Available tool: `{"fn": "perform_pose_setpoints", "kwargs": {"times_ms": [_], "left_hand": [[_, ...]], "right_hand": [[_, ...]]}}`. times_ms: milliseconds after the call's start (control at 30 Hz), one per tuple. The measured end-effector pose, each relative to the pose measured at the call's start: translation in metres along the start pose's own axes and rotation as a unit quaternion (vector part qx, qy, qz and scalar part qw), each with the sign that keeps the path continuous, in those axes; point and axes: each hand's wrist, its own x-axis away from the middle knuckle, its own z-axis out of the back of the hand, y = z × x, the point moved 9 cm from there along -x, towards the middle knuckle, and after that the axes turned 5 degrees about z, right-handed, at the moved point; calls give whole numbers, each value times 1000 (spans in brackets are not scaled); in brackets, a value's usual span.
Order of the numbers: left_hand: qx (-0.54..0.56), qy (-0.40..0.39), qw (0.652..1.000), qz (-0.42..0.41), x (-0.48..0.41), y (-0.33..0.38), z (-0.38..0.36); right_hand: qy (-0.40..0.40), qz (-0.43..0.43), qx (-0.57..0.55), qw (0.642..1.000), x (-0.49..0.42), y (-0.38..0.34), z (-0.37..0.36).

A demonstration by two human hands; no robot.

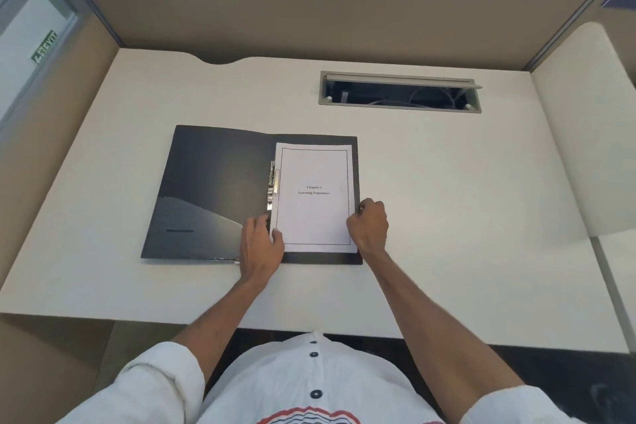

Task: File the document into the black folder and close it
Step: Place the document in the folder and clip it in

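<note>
While both hands steady the document (315, 196) mid-frame in the black folder (213, 189), left hand (261, 244) flat, right hand (368, 227) apparently pinching its edge, clamping under the clip (272, 188) comes next.

Desk (447, 182): bare right of black folder (213, 189) and along near edge; passage free there. Open cable hatch (399, 92) recessed behind folder, right of centre. Partition walls (309, 10) close back and both sides. Folder lies open, left cover flat; metal clip (272, 188) raised at spine.
</note>
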Motion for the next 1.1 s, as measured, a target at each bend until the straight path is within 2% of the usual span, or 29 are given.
{"fn": "perform_pose_setpoints", "kwargs": {"times_ms": [1100], "left_hand": [[-14, -28, 999, -19, 3, -1, -3]], "right_hand": [[-22, 18, 26, 999, 9, -10, -6]]}}
